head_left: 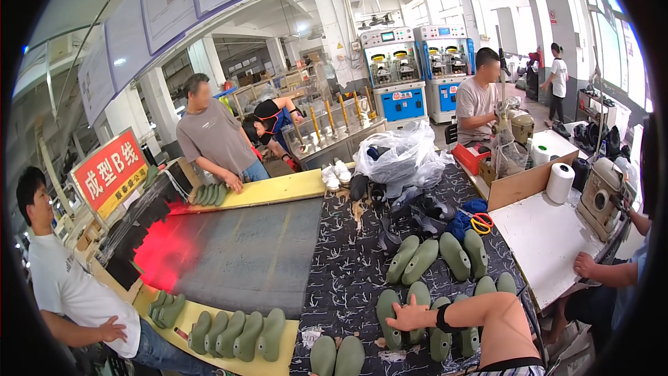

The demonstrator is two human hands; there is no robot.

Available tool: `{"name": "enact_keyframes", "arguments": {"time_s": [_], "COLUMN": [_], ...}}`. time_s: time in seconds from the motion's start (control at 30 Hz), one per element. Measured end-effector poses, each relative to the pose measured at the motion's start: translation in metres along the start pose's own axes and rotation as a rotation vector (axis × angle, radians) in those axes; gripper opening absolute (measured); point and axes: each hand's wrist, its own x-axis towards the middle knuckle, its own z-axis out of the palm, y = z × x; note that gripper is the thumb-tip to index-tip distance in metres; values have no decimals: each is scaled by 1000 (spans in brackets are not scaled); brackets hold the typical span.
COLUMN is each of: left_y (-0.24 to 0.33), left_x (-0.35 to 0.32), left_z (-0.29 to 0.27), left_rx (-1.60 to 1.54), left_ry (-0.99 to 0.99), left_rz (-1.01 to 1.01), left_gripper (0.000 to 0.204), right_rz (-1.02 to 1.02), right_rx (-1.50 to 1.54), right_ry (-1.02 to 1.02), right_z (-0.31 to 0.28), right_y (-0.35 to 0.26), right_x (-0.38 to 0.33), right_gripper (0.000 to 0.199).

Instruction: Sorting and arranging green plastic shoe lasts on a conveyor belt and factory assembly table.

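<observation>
My right hand [409,317], with a black band on the wrist, reaches left across the dark patterned table cover [348,264]. Its fingers are spread and rest on the top of a green shoe last [388,310] in the near row; it grips nothing. More green shoe lasts [445,254] lie in rows just beyond and beside the hand. Two more green lasts [337,356] lie at the near edge. My left hand is out of view.
A grey conveyor belt [250,254] with a red glow runs to the left, with yellow boards [275,189] holding green lasts on both sides. Several people stand or sit around. Yellow scissors [480,223], plastic bags [403,157], a white thread spool [559,182] and a sewing machine [602,195] sit right.
</observation>
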Motion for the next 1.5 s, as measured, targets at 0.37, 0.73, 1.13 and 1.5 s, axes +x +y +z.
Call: {"name": "enact_keyframes", "arguments": {"time_s": [0.37, 0.73, 1.13, 1.5], "left_y": [4, 7, 0, 7], "left_x": [-1, 3, 2, 1], "left_z": [-8, -4, 2, -5], "left_rx": [109, 145, 116, 72], "left_ry": [-71, -168, -98, -164], "left_rz": [47, -20, 17, -58], "left_gripper": [53, 56, 52, 56], "right_rz": [-6, -12, -30, 21], "right_rx": [19, 16, -7, 0], "right_ry": [11, 14, 19, -5], "right_z": [11, 11, 16, 8], "right_y": [5, 8, 10, 5], "right_x": [15, 11, 20, 10], "right_gripper": [76, 75, 75, 76]}}
